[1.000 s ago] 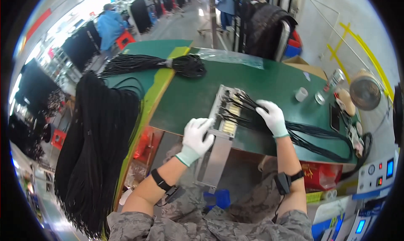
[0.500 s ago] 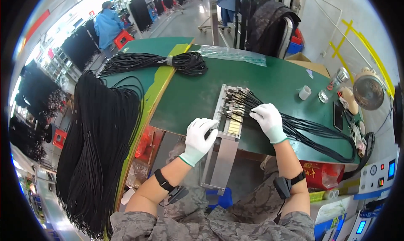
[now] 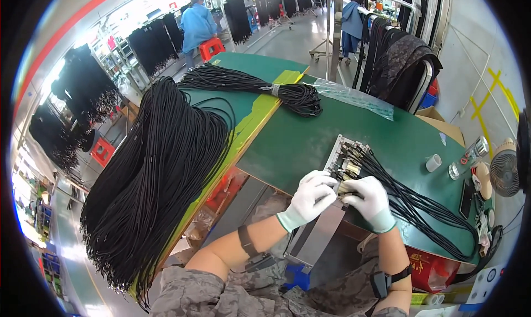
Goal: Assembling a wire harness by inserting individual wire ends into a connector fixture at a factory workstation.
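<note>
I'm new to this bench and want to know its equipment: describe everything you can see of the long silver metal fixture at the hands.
The long, silver-grey metal fixture has a straight left rail and pale blocks, partly covered. It lies aslant on the smooth green tabletop, its flat near section jutting past the edge. Ends of slim black cables lie across its far section. The white-gloved left hand and right hand meet at its middle, hiding details there.
</note>
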`<act>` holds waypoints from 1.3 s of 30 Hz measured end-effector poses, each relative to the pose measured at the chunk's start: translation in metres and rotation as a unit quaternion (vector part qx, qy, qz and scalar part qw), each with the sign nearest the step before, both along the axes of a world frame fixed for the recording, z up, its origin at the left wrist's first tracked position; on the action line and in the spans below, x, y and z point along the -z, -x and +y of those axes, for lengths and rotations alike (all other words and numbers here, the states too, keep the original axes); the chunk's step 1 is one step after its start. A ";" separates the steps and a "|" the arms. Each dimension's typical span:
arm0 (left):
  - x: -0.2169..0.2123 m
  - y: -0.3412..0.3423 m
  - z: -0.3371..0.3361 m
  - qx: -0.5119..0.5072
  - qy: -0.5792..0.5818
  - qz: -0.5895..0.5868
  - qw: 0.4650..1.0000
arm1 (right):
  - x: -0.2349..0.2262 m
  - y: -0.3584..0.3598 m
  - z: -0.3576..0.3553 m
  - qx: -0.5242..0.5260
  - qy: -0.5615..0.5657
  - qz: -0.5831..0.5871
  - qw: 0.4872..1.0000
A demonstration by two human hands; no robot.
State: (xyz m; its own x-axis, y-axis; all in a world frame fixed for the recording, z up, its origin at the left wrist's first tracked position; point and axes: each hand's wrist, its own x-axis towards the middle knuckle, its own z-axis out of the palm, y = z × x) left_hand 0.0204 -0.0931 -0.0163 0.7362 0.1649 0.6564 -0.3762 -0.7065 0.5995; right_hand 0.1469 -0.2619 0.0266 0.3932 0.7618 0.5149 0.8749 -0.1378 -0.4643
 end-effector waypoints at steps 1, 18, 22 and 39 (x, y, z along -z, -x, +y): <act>-0.001 0.000 -0.001 0.028 -0.009 -0.005 1.000 | 0.000 0.011 0.006 -0.011 -0.014 0.026 0.999; -0.006 0.008 0.014 0.030 0.014 0.037 0.999 | 0.007 0.017 0.010 -0.043 0.015 0.021 0.999; -0.003 0.006 0.014 0.029 0.018 0.037 0.999 | 0.004 0.026 0.013 -0.026 -0.024 0.017 0.999; 0.003 0.008 0.013 0.037 0.172 0.050 0.983 | 0.011 0.029 0.012 0.013 0.027 -0.092 0.995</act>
